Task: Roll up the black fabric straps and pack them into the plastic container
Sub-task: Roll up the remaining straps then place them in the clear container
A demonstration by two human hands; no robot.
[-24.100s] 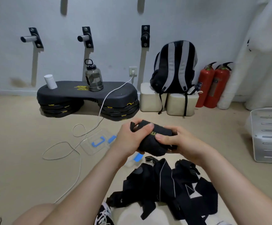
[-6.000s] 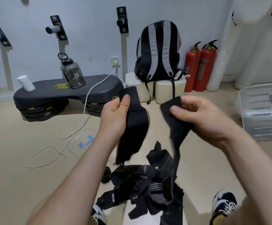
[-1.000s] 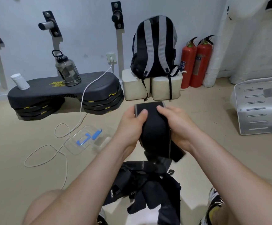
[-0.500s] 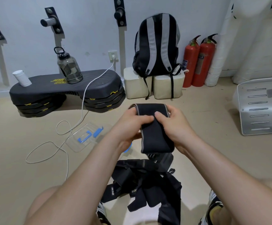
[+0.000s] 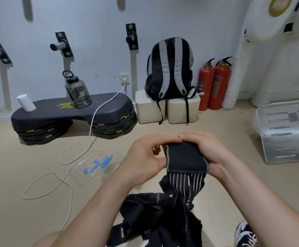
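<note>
A wide black fabric strap (image 5: 185,157) is held between both hands in front of me, partly rolled, with a striped end hanging below it. My left hand (image 5: 143,161) grips its left edge with curled fingers. My right hand (image 5: 207,150) wraps over its top and right side. A heap of loose black straps (image 5: 156,216) lies on the floor under my arms. The clear plastic container (image 5: 95,167) with blue clips lies on the floor to the left of my left hand.
A white cable (image 5: 65,175) loops across the floor beside the container. Behind stand a black step platform (image 5: 70,116) with a water bottle (image 5: 77,91), a backpack (image 5: 170,68) on cream blocks, two fire extinguishers (image 5: 214,84) and a metal panel (image 5: 286,132) at right.
Over the last second the strap has been rolled shorter between my hands and its striped end has come up off the pile. My hands stay at the same height.
</note>
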